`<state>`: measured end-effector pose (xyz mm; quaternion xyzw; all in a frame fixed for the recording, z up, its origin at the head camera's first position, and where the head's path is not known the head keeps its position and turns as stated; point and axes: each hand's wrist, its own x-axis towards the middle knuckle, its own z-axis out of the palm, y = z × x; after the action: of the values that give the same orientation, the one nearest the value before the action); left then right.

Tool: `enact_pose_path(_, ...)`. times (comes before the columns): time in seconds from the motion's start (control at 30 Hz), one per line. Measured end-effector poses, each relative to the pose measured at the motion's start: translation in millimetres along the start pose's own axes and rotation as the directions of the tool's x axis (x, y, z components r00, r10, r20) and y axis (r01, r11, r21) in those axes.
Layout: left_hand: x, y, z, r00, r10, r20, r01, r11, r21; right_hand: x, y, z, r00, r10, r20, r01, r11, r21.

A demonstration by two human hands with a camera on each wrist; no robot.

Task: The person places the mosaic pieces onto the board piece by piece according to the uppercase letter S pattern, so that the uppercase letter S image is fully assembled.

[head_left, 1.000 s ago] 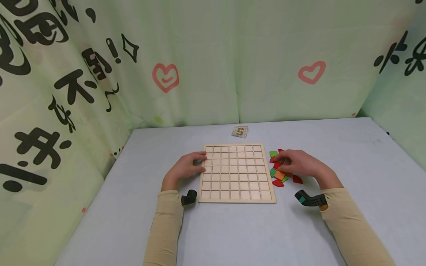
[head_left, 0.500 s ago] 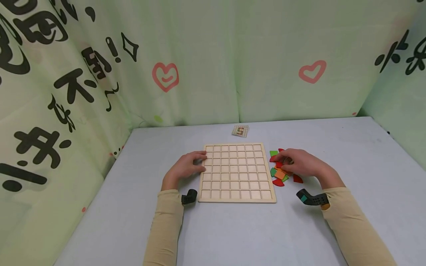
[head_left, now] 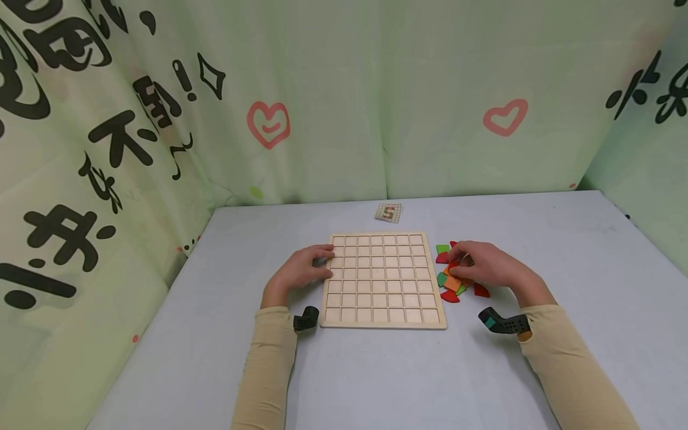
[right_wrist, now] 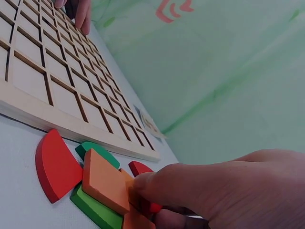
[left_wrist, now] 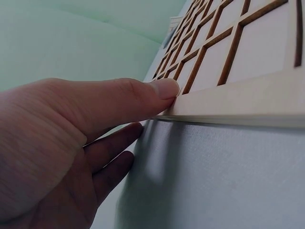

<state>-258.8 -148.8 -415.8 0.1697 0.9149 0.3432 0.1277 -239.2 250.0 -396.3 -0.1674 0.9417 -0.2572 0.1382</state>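
Note:
The pale wooden grid board (head_left: 384, 328) lies flat on the table. My left hand (head_left: 301, 267) rests at its left edge, thumb and fingers fairly straight; in the left wrist view the thumb (left_wrist: 164, 88) touches the rim. My right hand (head_left: 481, 263) is over a loose heap of coloured pieces right of the board. Its curled thumb and index finger pinch a red piece (right_wrist: 155, 207), mostly hidden by the hand. Around it lie an orange square (right_wrist: 106, 181), a red quarter-round piece (right_wrist: 56, 164), a dark green piece (right_wrist: 97, 153) and a light green piece (right_wrist: 95, 210).
A small card (head_left: 388, 212) with a coloured grid pattern lies behind the board. A light green piece (head_left: 442, 248) and a red piece (head_left: 481, 290) lie at the heap's edges. Printed curtains (head_left: 333, 89) hang behind and beside the white table (head_left: 371, 376).
My right index finger has drawn in toward the thumb, and the red piece between them has shifted slightly right. My left hand and the board have stayed put.

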Motion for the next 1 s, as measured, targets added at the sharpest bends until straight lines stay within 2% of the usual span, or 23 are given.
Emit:
enact_pose_path(0.17, 0.4, 0.0, 0.2, 1.0, -0.001, -0.001, 0.001, 1.0, 0.004, 0.5, -0.1, 1.1, 1.0, 0.025, -0.012, -0.025, 1.0, 0.008)
enact_pose_path(0.63, -0.1, 0.9, 1.4, 1.0, -0.01, -0.002, 0.01, 1.0, 0.003, -1.5, 3.9, -0.5, 0.999, -0.039, -0.028, 0.038, 0.999, -0.03)
enact_pose_path(1.0, -1.5, 2.3, 0.1, 1.0, 0.008, -0.01, -0.007, 1.0, 0.024, 0.5, -3.3, 0.7, 0.992, -0.054, -0.11, 0.055, 0.998, 0.004)
